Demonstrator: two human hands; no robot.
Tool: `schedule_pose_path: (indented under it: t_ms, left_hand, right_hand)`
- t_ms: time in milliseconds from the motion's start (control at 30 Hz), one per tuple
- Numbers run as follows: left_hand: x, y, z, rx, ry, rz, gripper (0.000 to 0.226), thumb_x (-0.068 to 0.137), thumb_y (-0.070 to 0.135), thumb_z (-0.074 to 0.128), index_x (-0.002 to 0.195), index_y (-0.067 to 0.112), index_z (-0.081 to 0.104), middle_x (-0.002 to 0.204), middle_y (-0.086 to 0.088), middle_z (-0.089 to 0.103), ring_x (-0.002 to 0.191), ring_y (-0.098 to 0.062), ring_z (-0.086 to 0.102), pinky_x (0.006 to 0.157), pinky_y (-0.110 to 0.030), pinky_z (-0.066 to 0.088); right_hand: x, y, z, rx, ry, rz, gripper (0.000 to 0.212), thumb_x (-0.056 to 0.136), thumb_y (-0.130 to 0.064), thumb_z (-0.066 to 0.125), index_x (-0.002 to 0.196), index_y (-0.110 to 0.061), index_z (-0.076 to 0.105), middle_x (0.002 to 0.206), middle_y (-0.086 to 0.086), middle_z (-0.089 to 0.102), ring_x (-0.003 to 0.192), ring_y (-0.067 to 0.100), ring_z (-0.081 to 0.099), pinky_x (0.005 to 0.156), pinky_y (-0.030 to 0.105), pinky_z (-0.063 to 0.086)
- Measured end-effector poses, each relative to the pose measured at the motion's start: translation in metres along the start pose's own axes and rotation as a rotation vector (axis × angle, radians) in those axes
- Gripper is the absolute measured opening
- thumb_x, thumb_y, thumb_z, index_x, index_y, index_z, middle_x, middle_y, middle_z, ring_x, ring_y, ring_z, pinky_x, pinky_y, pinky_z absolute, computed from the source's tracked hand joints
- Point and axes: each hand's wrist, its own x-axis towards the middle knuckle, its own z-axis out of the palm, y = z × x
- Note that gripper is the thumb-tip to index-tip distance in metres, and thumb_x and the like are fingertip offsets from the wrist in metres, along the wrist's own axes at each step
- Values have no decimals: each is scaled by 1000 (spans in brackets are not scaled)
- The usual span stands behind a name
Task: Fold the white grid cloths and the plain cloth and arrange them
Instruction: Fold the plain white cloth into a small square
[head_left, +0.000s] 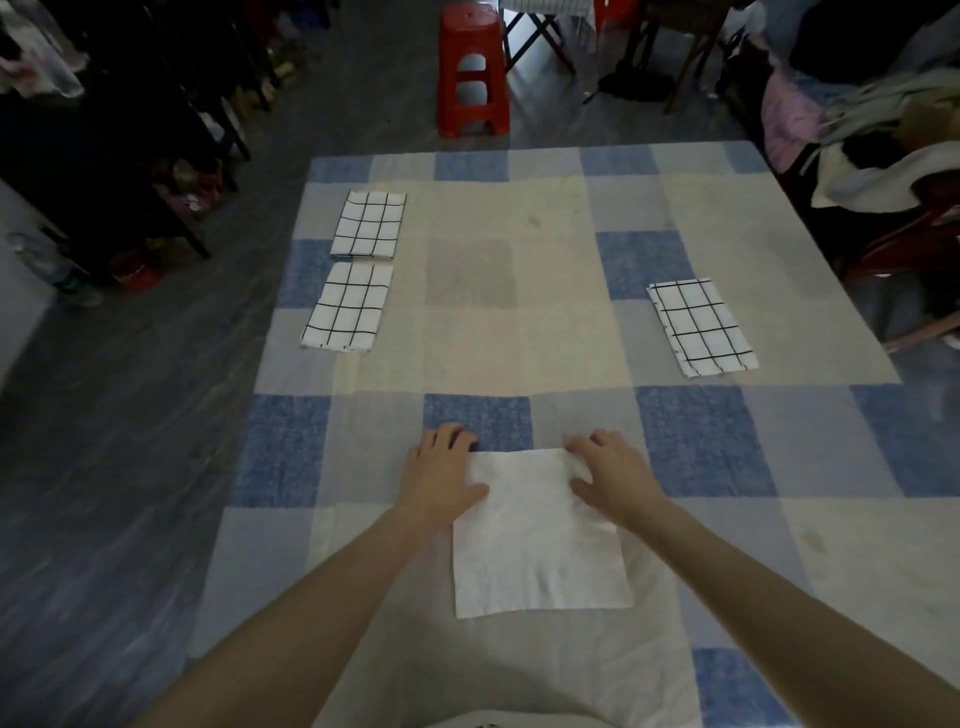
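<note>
A plain white cloth (537, 540) lies flat near the front of the checked blue and cream sheet (717, 441). My left hand (441, 473) is at its far left corner, thumb on the cloth and fingers curled over the edge. My right hand (608, 473) pinches the far right corner, where the fabric is bunched. Three folded white grid cloths lie flat: one at the back left (370, 224), one just in front of it (348, 305), one on the right (701, 326).
A red plastic stool (471, 70) stands on the floor beyond the sheet's far edge. Dark furniture legs crowd the left side, and a chair piled with clothes (883, 156) stands at the right.
</note>
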Motion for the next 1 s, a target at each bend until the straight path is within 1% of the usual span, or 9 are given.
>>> schedule_pose_path:
  t_ms: [67, 167, 267, 367, 467, 567, 767, 900, 1000]
  left_hand:
    - [5, -1, -1, -33, 26, 25, 40, 79, 42, 69, 112, 26, 53, 131, 5, 38, 124, -19, 33, 99, -33, 28]
    - [5, -1, -4, -77, 47, 74, 16, 80, 27, 66, 84, 28, 51, 105, 10, 50, 108, -16, 46, 97, -30, 28]
    - [-3, 0, -7, -183, 108, 129, 15, 83, 19, 64, 85, 26, 51, 77, 10, 58, 77, -13, 57, 98, -31, 34]
    - [-21, -2, -6, -313, 174, 249, 22, 82, 20, 68, 99, 25, 57, 82, 15, 59, 77, -7, 56, 86, -23, 34]
    - [-45, -6, 1, -221, 247, 482, 18, 75, 20, 68, 91, 27, 63, 85, 13, 61, 81, -7, 55, 82, -21, 34]
    - [-68, -8, 12, -118, 199, 635, 22, 67, 17, 67, 86, 27, 65, 85, 11, 60, 82, -8, 51, 80, -21, 32]
    - [-98, -11, 32, 29, 31, 652, 28, 67, 23, 55, 89, 33, 70, 84, 16, 60, 82, -9, 51, 84, -21, 32]
    - [-106, -11, 38, 102, 35, 645, 32, 69, 26, 46, 90, 33, 69, 85, 15, 60, 83, -10, 52, 82, -23, 31]
    - [-108, -11, 40, 122, 56, 627, 27, 69, 32, 51, 89, 32, 70, 84, 13, 61, 81, -12, 54, 82, -25, 32]
  right_hand:
    - [4, 7, -1, 58, 2, 13, 29, 88, -25, 61, 116, -18, 57, 113, 3, 52, 110, 24, 47, 86, 33, 43]
    - [2, 19, -1, 156, 50, -25, 14, 87, -21, 63, 99, -15, 61, 101, 2, 53, 103, 23, 50, 82, 33, 44]
    - [-7, 28, -2, 196, 97, -83, 11, 86, -19, 65, 96, -14, 62, 97, 0, 53, 98, 22, 53, 79, 32, 44]
    - [-25, 37, -3, 258, 193, -153, 10, 83, -14, 71, 92, -15, 67, 94, -4, 54, 94, 21, 56, 79, 32, 46]
    - [-51, 43, -1, 257, 294, -250, 18, 76, -8, 78, 88, -20, 73, 98, -3, 61, 92, 17, 58, 78, 29, 47]
    - [-82, 46, 9, 172, 320, -324, 29, 70, -7, 82, 93, -23, 74, 110, 2, 66, 93, 16, 60, 77, 29, 47]
    - [-127, 52, 49, -68, 281, -419, 24, 86, -30, 51, 106, -29, 65, 125, 7, 63, 98, 25, 61, 69, 33, 46]
    - [-139, 51, 60, -126, 289, -382, 33, 84, -30, 47, 116, -28, 54, 127, 10, 62, 101, 27, 58, 70, 34, 49]
    - [-143, 48, 62, -157, 294, -363, 37, 82, -30, 46, 118, -27, 54, 126, 11, 61, 102, 27, 58, 70, 34, 51]
